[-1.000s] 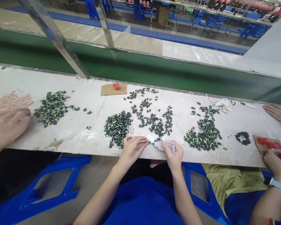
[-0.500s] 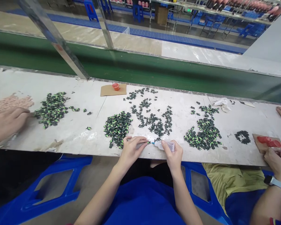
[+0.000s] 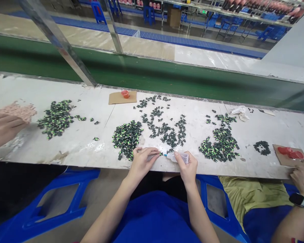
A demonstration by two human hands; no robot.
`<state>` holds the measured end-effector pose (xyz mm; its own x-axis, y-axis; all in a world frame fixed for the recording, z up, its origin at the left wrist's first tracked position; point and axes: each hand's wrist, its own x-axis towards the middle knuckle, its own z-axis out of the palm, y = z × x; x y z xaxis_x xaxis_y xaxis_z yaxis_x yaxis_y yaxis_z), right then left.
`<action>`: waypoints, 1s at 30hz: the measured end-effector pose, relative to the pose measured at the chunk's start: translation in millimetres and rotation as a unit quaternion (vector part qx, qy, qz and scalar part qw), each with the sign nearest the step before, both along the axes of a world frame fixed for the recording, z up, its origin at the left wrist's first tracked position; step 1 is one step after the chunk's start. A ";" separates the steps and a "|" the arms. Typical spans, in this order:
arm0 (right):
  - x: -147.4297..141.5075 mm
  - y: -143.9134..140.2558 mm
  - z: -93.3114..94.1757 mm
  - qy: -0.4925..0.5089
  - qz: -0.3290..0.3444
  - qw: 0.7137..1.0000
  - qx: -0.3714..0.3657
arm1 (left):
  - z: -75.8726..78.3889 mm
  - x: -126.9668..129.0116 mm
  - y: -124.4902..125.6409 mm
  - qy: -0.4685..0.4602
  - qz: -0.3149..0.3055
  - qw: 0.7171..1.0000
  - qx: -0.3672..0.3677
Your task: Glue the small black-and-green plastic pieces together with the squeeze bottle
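My left hand (image 3: 144, 160) is closed, pinching a small black-and-green piece (image 3: 161, 154) between thumb and fingertips just above the table's front edge. In my right hand (image 3: 188, 166) is a translucent squeeze bottle (image 3: 176, 157), tilted nearly flat. Its blue tip points left and sits right at the small piece; whether they touch I cannot tell. Beside my left hand lies a dense pile of black-and-green pieces (image 3: 126, 136). Beyond both hands, small dark pieces (image 3: 169, 136) are scattered over the white tabletop (image 3: 190, 104).
A red cup (image 3: 125, 93) stands on cardboard at the back. Further piles of black-and-green pieces (image 3: 56, 118) lie left and right (image 3: 220, 145). Co-workers' hands (image 3: 5, 130) are at both sides. A green conveyor belt (image 3: 152, 72) runs behind the table.
My hands, the bottle and the small piece stay almost still. The left co-worker's hand has shifted left; the right co-worker's hand has moved down from the red cups.
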<state>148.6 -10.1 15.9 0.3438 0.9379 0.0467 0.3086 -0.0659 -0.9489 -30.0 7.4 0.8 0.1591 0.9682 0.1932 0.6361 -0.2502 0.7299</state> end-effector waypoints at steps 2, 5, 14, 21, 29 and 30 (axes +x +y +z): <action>0.7 0.2 -1.7 -0.003 0.003 1.000 0.000 | 0.1 0.4 -0.1 -0.003 0.003 1.000 -0.007; 1.2 0.7 -3.4 0.003 0.004 1.000 0.000 | 0.2 0.7 -0.3 -0.003 0.004 1.000 -0.017; 4.1 -1.5 -3.6 0.065 -0.051 0.996 0.034 | -1.3 0.9 -1.7 0.000 0.011 1.000 -0.028; 27.4 3.7 -2.2 0.129 -0.125 0.977 0.118 | 5.0 4.5 1.2 0.035 -0.011 0.999 0.007; 33.8 28.2 -2.2 0.036 -0.102 0.989 0.105 | 8.9 37.6 7.3 0.104 -0.008 0.992 0.064; 33.2 30.1 -3.5 0.006 -0.094 0.991 0.093 | 8.2 40.3 7.1 0.105 -0.007 0.992 0.065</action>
